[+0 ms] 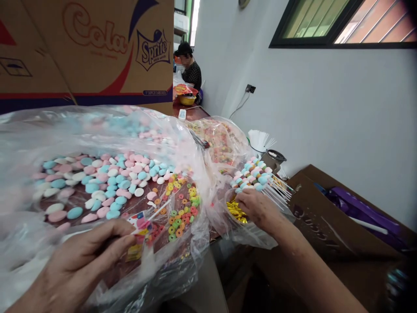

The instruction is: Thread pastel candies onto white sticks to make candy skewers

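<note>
A cardboard box (97,52) is set behind the large plastic bag (42,119) of pastel candies (112,180) on the counter (199,114). A wrapped stick candy (143,222) is pinched in the left hand's grip (125,232). Gold ties (236,211) are reached by the right hand (257,208); whether any is pinched cannot be told.

At the far end of the counter (199,113), a person (192,73) and yellow bowl (186,100); leftward, a printed cardboard box (97,48); on the wall (224,65), a socket (250,88).
</note>
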Motion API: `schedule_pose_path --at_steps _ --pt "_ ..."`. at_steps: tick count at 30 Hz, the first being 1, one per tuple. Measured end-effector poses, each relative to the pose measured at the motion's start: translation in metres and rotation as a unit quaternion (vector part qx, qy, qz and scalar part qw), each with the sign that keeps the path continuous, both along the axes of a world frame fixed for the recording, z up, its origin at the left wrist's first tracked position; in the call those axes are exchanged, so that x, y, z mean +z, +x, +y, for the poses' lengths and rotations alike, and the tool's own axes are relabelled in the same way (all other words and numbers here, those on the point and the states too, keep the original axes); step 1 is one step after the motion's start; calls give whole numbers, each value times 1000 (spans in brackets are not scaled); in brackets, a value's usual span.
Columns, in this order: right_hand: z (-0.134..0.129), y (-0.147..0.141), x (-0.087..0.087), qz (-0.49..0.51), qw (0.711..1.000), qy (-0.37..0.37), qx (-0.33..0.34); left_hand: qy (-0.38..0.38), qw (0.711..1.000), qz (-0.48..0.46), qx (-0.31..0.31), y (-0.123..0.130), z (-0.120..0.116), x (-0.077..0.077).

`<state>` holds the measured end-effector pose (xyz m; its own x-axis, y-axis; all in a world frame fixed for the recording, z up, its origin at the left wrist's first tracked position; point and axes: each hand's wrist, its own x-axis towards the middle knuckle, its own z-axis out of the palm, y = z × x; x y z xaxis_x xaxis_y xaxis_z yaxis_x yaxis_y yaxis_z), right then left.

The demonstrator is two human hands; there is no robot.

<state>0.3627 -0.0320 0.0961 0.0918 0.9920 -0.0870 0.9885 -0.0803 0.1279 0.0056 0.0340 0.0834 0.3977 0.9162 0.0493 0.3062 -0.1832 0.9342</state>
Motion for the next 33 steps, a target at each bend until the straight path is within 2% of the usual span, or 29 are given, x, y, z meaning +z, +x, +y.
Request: schedule_pose_path --at_steps 3,6,9,11,14,21,27,30,33 --pt "0 11 -12 -25 999 -41 -25 0 1000 27 15 2 -2 2" --pt "2 8 -21 -35 997 -57 -45 -7 1000 17 -9 2 1 -4" --pt "4 8 -20 -36 995 -67 -64 -22 999 13 -41 -1 4 -13" --pt "4 11 -15 -37 993 -72 -81 -28 999 14 -24 -2 4 -14" --pt "3 13 -9 -36 991 -84 -100 -40 999 13 11 2 1 -11" --pt "0 16 -5 -23 990 -93 -105 -58 998 15 0 8 -2 -6" --pt "6 7 -18 -25 987 -112 -115 -77 997 10 2 6 -1 -11" --pt "12 3 -26 -34 985 -110 -127 -92 995 15 -30 2 2 -18" --pt "13 6 -25 -29 987 -98 -127 -96 994 11 -43 -2 5 -22"
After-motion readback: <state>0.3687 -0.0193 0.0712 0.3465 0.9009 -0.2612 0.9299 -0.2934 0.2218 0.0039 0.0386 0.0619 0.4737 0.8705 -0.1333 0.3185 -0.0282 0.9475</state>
